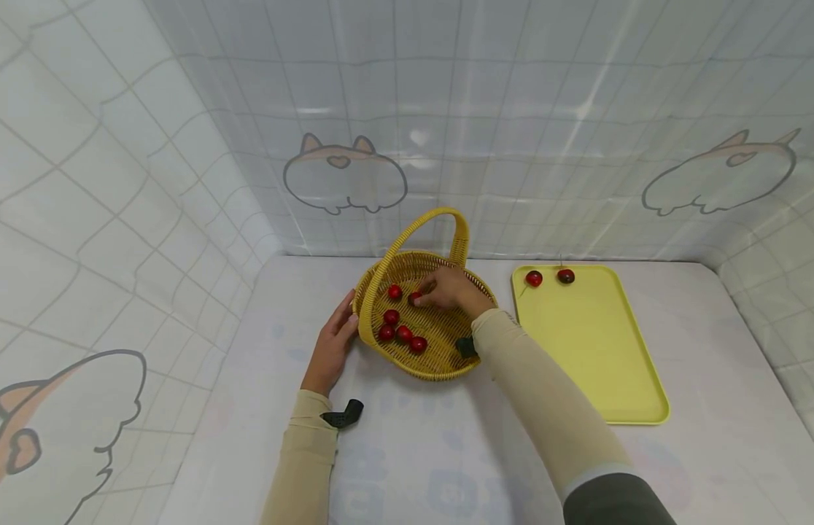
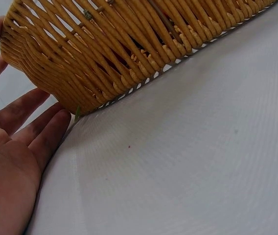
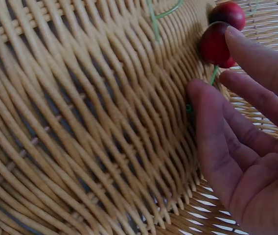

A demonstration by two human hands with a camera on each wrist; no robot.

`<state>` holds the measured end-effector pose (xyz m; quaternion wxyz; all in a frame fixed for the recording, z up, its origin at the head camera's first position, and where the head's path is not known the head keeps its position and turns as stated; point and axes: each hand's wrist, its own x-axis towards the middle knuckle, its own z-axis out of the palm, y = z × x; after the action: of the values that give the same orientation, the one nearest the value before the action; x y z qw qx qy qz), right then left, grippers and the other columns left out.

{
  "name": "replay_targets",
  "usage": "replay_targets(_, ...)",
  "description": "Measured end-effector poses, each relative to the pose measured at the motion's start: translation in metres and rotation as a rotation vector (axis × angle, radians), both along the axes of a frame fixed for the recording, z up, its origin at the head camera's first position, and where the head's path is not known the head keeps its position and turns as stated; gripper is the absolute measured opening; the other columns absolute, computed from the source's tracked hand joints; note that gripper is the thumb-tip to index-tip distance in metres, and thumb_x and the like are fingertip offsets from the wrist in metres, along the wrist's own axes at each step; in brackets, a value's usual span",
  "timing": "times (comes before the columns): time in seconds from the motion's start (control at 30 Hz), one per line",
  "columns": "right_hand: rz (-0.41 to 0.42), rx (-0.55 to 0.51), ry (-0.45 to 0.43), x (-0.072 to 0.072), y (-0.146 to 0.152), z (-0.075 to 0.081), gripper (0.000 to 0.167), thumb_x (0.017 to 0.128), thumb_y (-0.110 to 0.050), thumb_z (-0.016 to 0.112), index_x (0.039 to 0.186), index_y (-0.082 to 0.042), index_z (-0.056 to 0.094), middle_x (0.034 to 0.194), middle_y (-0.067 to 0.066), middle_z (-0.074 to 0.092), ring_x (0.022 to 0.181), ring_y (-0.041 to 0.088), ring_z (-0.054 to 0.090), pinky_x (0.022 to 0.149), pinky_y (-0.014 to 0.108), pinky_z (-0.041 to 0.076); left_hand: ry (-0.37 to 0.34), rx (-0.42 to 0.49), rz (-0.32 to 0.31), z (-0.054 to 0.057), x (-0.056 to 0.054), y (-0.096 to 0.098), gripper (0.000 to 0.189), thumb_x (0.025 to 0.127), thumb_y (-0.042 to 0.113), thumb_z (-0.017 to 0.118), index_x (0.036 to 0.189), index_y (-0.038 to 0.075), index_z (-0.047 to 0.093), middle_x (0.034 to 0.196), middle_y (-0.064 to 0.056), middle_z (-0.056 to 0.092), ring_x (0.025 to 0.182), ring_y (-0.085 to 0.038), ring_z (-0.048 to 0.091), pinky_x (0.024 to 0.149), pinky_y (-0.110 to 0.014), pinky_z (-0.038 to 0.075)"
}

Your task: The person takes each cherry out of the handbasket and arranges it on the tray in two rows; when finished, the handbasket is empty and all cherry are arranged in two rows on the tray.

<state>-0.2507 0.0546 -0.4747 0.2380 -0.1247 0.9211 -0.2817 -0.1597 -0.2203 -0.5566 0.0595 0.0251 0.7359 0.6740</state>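
Note:
A round yellow wicker basket [image 1: 440, 364] with a tall arched handle stands on the table and holds several dark red cherries [image 1: 403, 334]. My left hand [image 1: 331, 350] rests against the basket's left side; in the left wrist view its fairly straight fingers [image 2: 26, 110] touch the woven wall [image 2: 104, 54]. Inside the basket, my right hand [image 1: 446, 288] reaches down to one cherry [image 1: 414, 299]. The right wrist view has one fingertip touching that cherry [image 3: 213, 44], while another finger stays apart from it near the green stem [image 3: 214, 74].
To the right of the basket lies a yellow rectangular tray [image 1: 591, 350], with two cherries [image 1: 534, 278] near its far edge. A tiled-pattern sheet [image 1: 486, 146] rises behind the table [image 1: 394, 452], close to the basket handle [image 1: 413, 226].

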Motion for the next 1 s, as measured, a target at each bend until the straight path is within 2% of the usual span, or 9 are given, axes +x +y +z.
replay_targets(0.07, -0.018, -0.026, -0.027, 0.0004, 0.0001, -0.0013, 0.043, 0.092, -0.039, 0.076, 0.129, -0.017, 0.072, 0.114, 0.007, 0.073, 0.079, 0.016, 0.071, 0.067, 0.024, 0.059, 0.001, -0.002, 0.001, 0.0001, 0.0000, 0.0002, 0.057, 0.100, 0.057, 0.057, 0.153, 0.048, 0.040, 0.161, 0.010, 0.041, 0.151, -0.014, 0.036, 0.126, -0.047, 0.027)
replay_targets(0.17, -0.022, -0.045, -0.033, -0.0001, -0.0002, -0.0027, 0.041, 0.091, -0.037, 0.078, 0.127, -0.016, 0.073, 0.119, 0.006, 0.071, 0.082, 0.016, 0.070, 0.067, 0.024, 0.058, -0.002, 0.004, -0.001, 0.0004, -0.0005, 0.0006, 0.056, 0.101, 0.055, 0.057, 0.154, 0.047, 0.040, 0.162, 0.010, 0.039, 0.152, -0.014, 0.035, 0.126, -0.047, 0.026)
replay_targets(0.2, -0.013, -0.044, -0.027, -0.0003, -0.0003, -0.0032, 0.041, 0.091, -0.037, 0.078, 0.126, -0.016, 0.074, 0.121, 0.006, 0.071, 0.086, 0.017, 0.069, 0.070, 0.025, 0.059, -0.004, 0.007, -0.001, 0.0006, -0.0006, 0.0008, 0.056, 0.101, 0.054, 0.056, 0.154, 0.047, 0.039, 0.162, 0.010, 0.039, 0.152, -0.015, 0.035, 0.126, -0.047, 0.026)
replay_targets(0.33, 0.046, -0.016, 0.018, -0.0012, -0.0011, -0.0044, 0.039, 0.091, -0.037, 0.078, 0.123, -0.015, 0.075, 0.127, 0.003, 0.071, 0.113, 0.023, 0.063, 0.093, 0.034, 0.055, -0.007, 0.017, -0.001, 0.0008, -0.0008, 0.0009, 0.056, 0.101, 0.054, 0.057, 0.154, 0.046, 0.039, 0.163, 0.009, 0.039, 0.152, -0.015, 0.035, 0.126, -0.047, 0.026)
replay_targets(0.43, 0.075, -0.004, 0.039, -0.0016, -0.0013, -0.0045, 0.036, 0.090, -0.037, 0.079, 0.118, -0.015, 0.077, 0.124, 0.002, 0.072, 0.119, 0.024, 0.060, 0.101, 0.037, 0.051, -0.005, 0.022, -0.001, 0.0010, -0.0008, 0.0007, 0.057, 0.100, 0.055, 0.057, 0.154, 0.046, 0.040, 0.162, 0.010, 0.039, 0.151, -0.014, 0.036, 0.126, -0.046, 0.026)
replay_targets(0.73, 0.093, 0.001, 0.061, -0.0030, 0.0014, -0.0056, 0.024, 0.086, -0.034, 0.083, 0.097, -0.016, 0.074, 0.102, 0.001, 0.069, 0.097, 0.019, 0.058, 0.083, 0.031, 0.050, -0.009, 0.010, 0.002, -0.0005, -0.0021, -0.0003, 0.058, 0.100, 0.056, 0.057, 0.154, 0.047, 0.039, 0.163, 0.009, 0.039, 0.152, -0.016, 0.035, 0.126, -0.048, 0.026)
replay_targets(1.0, 0.110, -0.015, 0.056, -0.0024, 0.0043, -0.0047, 0.022, 0.084, -0.031, 0.084, 0.091, -0.015, 0.072, 0.094, -0.001, 0.068, 0.090, 0.017, 0.057, 0.076, 0.029, 0.048, -0.029, 0.027, -0.003, 0.0013, -0.0014, -0.0004, 0.058, 0.100, 0.056, 0.058, 0.154, 0.046, 0.039, 0.162, 0.006, 0.041, 0.151, -0.015, 0.037, 0.126, -0.046, 0.026)
